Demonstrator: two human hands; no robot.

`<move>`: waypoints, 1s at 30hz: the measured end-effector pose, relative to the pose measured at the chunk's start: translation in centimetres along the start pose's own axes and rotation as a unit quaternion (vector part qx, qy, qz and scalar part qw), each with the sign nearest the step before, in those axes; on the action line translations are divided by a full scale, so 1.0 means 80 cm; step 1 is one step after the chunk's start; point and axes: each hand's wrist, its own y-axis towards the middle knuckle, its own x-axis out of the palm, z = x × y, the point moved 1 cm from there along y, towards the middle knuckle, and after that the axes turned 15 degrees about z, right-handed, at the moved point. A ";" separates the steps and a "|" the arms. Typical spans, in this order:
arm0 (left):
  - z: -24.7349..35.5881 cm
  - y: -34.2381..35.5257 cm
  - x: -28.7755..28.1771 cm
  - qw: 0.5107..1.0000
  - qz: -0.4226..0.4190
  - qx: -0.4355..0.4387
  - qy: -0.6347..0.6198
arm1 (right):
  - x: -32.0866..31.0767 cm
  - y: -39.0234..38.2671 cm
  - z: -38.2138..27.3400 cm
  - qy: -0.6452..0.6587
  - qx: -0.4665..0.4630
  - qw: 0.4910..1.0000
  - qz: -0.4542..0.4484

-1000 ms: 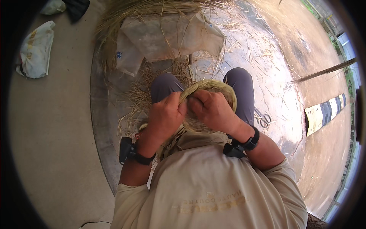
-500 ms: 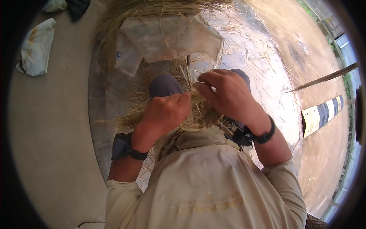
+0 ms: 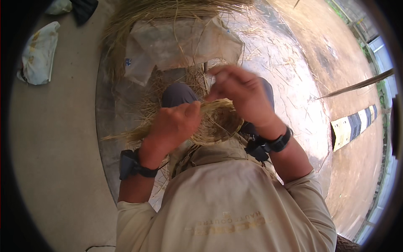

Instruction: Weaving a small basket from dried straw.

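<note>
A round woven straw basket [image 3: 218, 126] sits in my lap, its hollow facing up. My left hand [image 3: 178, 122] is closed at its left rim, gripping a bundle of straw [image 3: 128, 135] whose loose ends stick out to the left. Over the far right rim, my right hand [image 3: 239, 90] is raised with fingers bent and drawn together, blurred by motion. Whatever they pinch, perhaps a thin strand, is too smeared to make out. Along the basket's far edge, a band of straw runs between the two hands.
Beyond my knees, a translucent plastic sheet [image 3: 184, 44] lies under a large heap of long straw [image 3: 168, 14]. Loose stalks litter the pale ground mat [image 3: 289, 84]. A white sack [image 3: 40, 54] rests at far left. Rightward are a wooden pole [image 3: 357, 89] and a black-and-white striped strip [image 3: 354, 126].
My right hand has lifted away from the rim, uncovering more of the basket's inside. The left hand has shifted slightly left and nearer, still gripping the straw.
</note>
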 end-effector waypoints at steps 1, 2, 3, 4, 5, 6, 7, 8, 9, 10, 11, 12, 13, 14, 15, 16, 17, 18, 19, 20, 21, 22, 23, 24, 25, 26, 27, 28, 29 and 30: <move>-0.007 -0.002 -0.004 1.000 -0.007 -0.013 0.013 | -0.010 -0.003 -0.003 0.146 0.133 0.979 0.043; -0.018 -0.004 -0.012 0.999 0.003 -0.032 0.013 | -0.028 -0.003 -0.013 0.249 0.148 0.957 0.031; -0.031 -0.007 -0.024 0.999 0.013 -0.048 0.014 | -0.057 0.001 -0.027 0.350 0.162 0.923 0.018; -0.046 -0.010 -0.037 0.998 0.024 -0.064 0.015 | -0.092 0.000 -0.039 0.326 0.132 0.936 0.027; -0.062 -0.015 -0.052 0.996 0.017 -0.082 0.032 | -0.135 -0.002 -0.050 0.308 0.114 0.942 0.067; -0.079 -0.023 -0.071 0.994 0.009 -0.102 0.049 | -0.183 -0.002 -0.058 0.262 0.053 0.957 0.114; -0.095 -0.032 -0.090 0.990 0.010 -0.119 0.069 | -0.236 -0.008 -0.066 0.250 0.027 0.948 0.196; -0.111 -0.042 -0.106 0.987 -0.004 -0.136 0.089 | -0.287 -0.009 -0.076 0.207 0.024 0.962 0.176; -0.127 -0.051 -0.121 0.983 -0.009 -0.148 0.109 | -0.337 -0.012 -0.084 0.160 -0.005 0.964 0.213; -0.139 -0.062 -0.133 0.979 -0.005 -0.151 0.133 | -0.381 -0.021 -0.088 0.139 -0.036 0.962 0.234; -0.150 -0.072 -0.145 0.973 -0.023 -0.171 0.151 | -0.421 -0.028 -0.094 0.019 -0.092 0.943 0.318; -0.159 -0.081 -0.158 0.968 -0.035 -0.181 0.172 | -0.456 -0.036 -0.100 -0.031 -0.111 0.907 0.406; -0.165 -0.088 -0.166 0.965 -0.035 -0.180 0.187 | -0.484 -0.041 -0.108 -0.006 -0.090 0.880 0.467; -0.168 -0.093 -0.170 0.958 -0.055 -0.197 0.201 | -0.504 -0.049 -0.111 -0.011 -0.094 0.883 0.461; -0.168 -0.095 -0.171 0.954 -0.065 -0.204 0.209 | -0.517 -0.051 -0.116 -0.028 -0.106 0.857 0.504; -0.168 -0.093 -0.171 0.946 -0.082 -0.218 0.225 | -0.516 -0.052 -0.117 -0.060 -0.109 0.851 0.510; -0.164 -0.089 -0.169 0.956 -0.079 -0.203 0.197 | -0.505 -0.051 -0.119 -0.198 -0.137 0.857 0.456; -0.155 -0.083 -0.161 0.961 -0.082 -0.195 0.177 | -0.483 -0.047 -0.117 -0.342 -0.180 0.827 0.409; -0.144 -0.075 -0.150 0.969 -0.077 -0.179 0.153 | -0.450 -0.041 -0.109 -0.483 -0.229 0.766 0.359; -0.133 -0.066 -0.142 0.972 -0.088 -0.176 0.128 | -0.411 -0.034 -0.101 -0.398 -0.207 0.830 0.332; -0.121 -0.055 -0.133 0.977 -0.090 -0.165 0.100 | -0.365 -0.026 -0.091 -0.311 -0.140 0.880 0.331; -0.107 -0.042 -0.124 0.982 -0.090 -0.149 0.070 | -0.307 -0.025 -0.071 -0.327 -0.137 0.894 0.274; -0.092 -0.031 -0.114 0.987 -0.090 -0.133 0.027 | -0.243 -0.032 -0.051 -0.287 -0.134 0.936 0.152; -0.075 -0.021 -0.106 0.990 -0.086 -0.112 -0.014 | -0.185 -0.031 -0.038 -0.291 -0.135 0.946 0.035; -0.060 -0.010 -0.096 0.992 -0.074 -0.088 -0.058 | -0.132 -0.031 -0.024 -0.319 -0.162 0.931 -0.067; -0.047 -0.001 -0.087 0.990 -0.082 -0.074 -0.084 | -0.084 -0.032 -0.007 -0.318 -0.191 0.921 -0.117; -0.034 0.005 -0.080 0.988 -0.083 -0.062 -0.112 | -0.048 -0.028 0.006 -0.253 -0.172 0.944 -0.120; -0.025 0.009 -0.075 0.986 -0.075 -0.048 -0.138 | -0.025 -0.024 0.017 -0.192 -0.098 0.966 -0.140; -0.019 0.013 -0.069 0.986 -0.094 -0.047 -0.127 | -0.014 -0.019 0.026 -0.174 0.006 0.970 -0.168; -0.015 0.015 -0.065 0.987 -0.104 -0.043 -0.117 | -0.015 -0.015 0.032 -0.185 0.054 0.964 -0.185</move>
